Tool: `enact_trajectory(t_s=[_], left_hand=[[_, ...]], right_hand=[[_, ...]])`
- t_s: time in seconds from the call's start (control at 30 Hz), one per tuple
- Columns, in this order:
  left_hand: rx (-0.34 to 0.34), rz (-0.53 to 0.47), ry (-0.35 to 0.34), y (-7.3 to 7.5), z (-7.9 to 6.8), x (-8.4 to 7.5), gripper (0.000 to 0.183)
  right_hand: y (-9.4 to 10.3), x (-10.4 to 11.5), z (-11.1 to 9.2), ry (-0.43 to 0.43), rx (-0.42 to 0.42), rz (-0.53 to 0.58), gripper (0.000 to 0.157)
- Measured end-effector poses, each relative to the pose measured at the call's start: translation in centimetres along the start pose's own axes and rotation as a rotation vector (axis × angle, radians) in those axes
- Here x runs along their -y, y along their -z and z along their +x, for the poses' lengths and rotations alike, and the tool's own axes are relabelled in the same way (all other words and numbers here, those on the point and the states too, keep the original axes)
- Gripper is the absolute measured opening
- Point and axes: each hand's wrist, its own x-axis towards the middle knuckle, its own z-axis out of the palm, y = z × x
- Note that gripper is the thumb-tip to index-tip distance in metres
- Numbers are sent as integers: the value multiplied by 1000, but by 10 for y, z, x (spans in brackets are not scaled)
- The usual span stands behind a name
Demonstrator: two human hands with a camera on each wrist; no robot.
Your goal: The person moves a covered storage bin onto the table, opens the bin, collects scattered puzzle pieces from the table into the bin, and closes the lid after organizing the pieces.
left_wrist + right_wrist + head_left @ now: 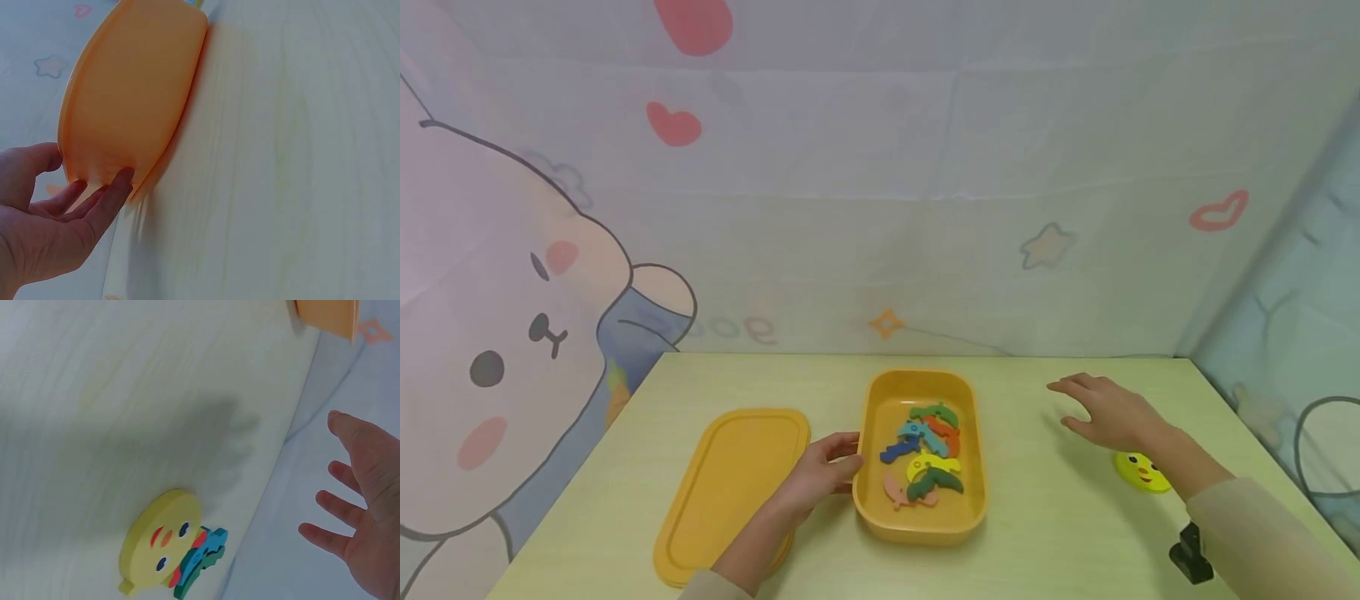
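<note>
A yellow-orange bin [920,533] stands in the middle of the table in the head view. Inside lie several small coloured animal-shaped pieces, including a dark blue piece [898,451], a yellow piece [943,463] and a pink piece [895,490]. My left hand [820,468] touches the bin's left side from outside; in the left wrist view its thumb lies at the rim and fingertips rest on the wall. My right hand [1108,408] hovers above the table right of the bin, fingers apart and holding nothing. Below it is a yellow face-shaped piece [159,540].
A flat yellow lid [730,492] lies left of the bin, partly under my left forearm. Blue and green pieces [203,556] sit against the face piece. A small black object [1191,556] shows beside my right sleeve. A printed cloth [850,167] hangs behind the table.
</note>
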Motion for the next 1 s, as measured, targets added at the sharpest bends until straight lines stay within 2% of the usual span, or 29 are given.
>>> enact_trajectory(t_s=[0.6,1.0], left_hand=[[0,-2,-5,1,0,2,47],[4,-3,-2,1,0,2,47]], right_hand=[[-10,-17,-39,-37,37,19,52],[-13,-33,-67,-130,66,76,57]])
